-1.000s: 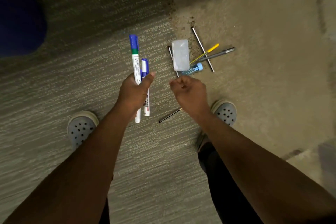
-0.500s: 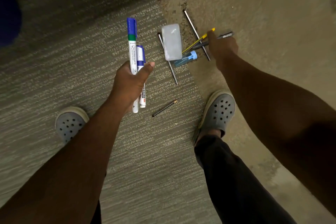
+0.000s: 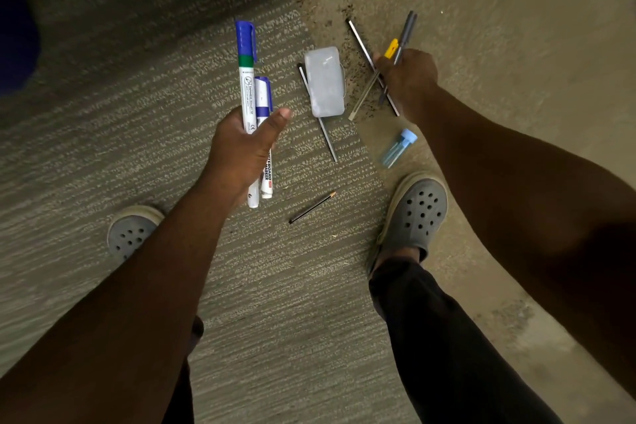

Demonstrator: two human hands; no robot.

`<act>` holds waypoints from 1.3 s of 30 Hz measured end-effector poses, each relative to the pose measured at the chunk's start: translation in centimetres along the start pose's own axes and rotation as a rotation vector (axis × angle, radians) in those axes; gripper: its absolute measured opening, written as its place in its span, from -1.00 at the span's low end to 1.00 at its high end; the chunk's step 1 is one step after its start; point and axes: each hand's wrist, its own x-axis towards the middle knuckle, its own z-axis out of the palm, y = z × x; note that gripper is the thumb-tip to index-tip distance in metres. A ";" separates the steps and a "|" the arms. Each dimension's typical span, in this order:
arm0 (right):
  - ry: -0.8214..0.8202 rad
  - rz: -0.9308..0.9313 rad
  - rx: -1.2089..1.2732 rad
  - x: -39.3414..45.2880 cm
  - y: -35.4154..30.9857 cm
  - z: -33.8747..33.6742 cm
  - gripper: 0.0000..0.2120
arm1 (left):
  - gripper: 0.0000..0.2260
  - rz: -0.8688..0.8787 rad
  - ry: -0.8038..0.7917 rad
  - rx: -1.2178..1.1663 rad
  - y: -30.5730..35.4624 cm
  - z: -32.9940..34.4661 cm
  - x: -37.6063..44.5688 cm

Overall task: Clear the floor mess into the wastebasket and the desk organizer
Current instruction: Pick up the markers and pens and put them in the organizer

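Note:
My left hand (image 3: 241,151) is shut on two whiteboard markers (image 3: 248,86) with blue caps, held upright above the carpet. My right hand (image 3: 407,79) is shut on a grey pen (image 3: 406,31) and a yellow-capped pen (image 3: 391,48), lifted off the floor. On the floor lie a translucent white case (image 3: 325,81), a thin dark stick (image 3: 327,136) partly under it, a second thin stick (image 3: 359,41) passing behind my right hand, a small blue-capped tube (image 3: 399,147) and a short black pencil (image 3: 311,207). No wastebasket or organizer is in view.
My feet in grey clogs stand at left (image 3: 132,232) and right (image 3: 414,213) of the mess. Grey ribbed carpet (image 3: 103,134) meets a tan floor (image 3: 516,45) with dirt along the seam. A dark blue object (image 3: 13,38) sits at the far left edge.
My right hand reached from near the pencil to the pens, closed on the grey and yellow ones and raised them. The blue-capped tube now lies apart, nearer my right foot. The left hand kept its markers.

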 end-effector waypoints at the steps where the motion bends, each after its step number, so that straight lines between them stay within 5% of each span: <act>1: 0.002 0.005 0.048 -0.1 0.2 -0.1 -0.77 | -0.71 0.002 0.002 0.001 0.0 0.0 0.0; 17: -0.477 0.027 0.839 -14.8 -7.2 -6.9 -0.90 | -0.72 -0.132 -0.155 -0.305 7.1 -4.6 -6.6; 26: -0.660 -0.112 0.812 -33.5 -21.9 -13.4 -0.84 | -0.73 -0.079 -0.336 -0.559 21.6 -14.5 -18.5; 31: -0.635 -0.189 0.757 -42.4 -29.5 -17.0 -0.87 | -0.93 0.013 -0.315 -0.601 29.0 -20.6 -24.9; 39: -0.359 -0.327 0.580 -57.6 -38.8 -22.1 -0.78 | -0.70 0.186 -0.268 -0.661 39.9 -30.1 -35.8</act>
